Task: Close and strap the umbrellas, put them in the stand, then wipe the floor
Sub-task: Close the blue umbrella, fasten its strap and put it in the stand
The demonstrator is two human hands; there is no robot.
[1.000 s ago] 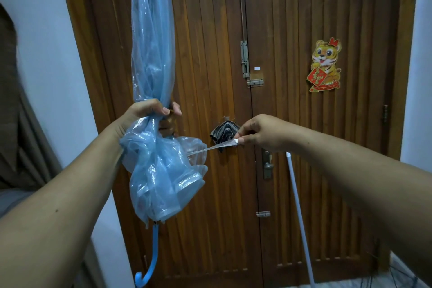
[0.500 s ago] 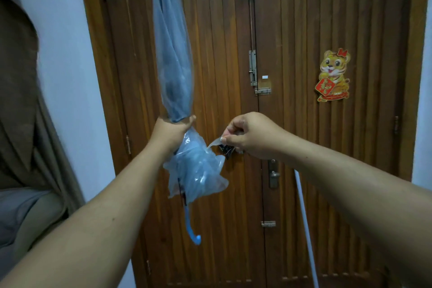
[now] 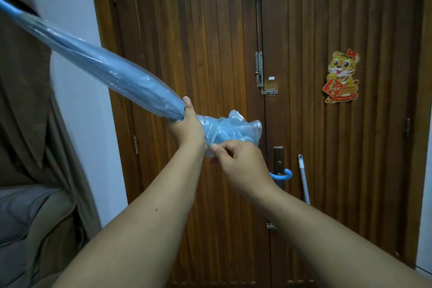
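A closed, translucent light-blue umbrella slants from the upper left, tip high at the left edge, down to the middle of the view. My left hand grips it around the folded canopy. Below that grip the loose canopy end bunches up. My right hand pinches the thin clear strap that lies around this bunched part. The blue hooked handle shows just past my right wrist. No umbrella stand is in view.
A dark wooden double door with bolts and a lever handle fills the background, with a tiger sticker on its right leaf. A white pole leans against the door. A brown curtain and grey furniture are at the left.
The umbrella has swung from upright to a slant, tip toward the upper left. My right hand has come in under the bunched canopy with the strap, which was stretched out to the right before.
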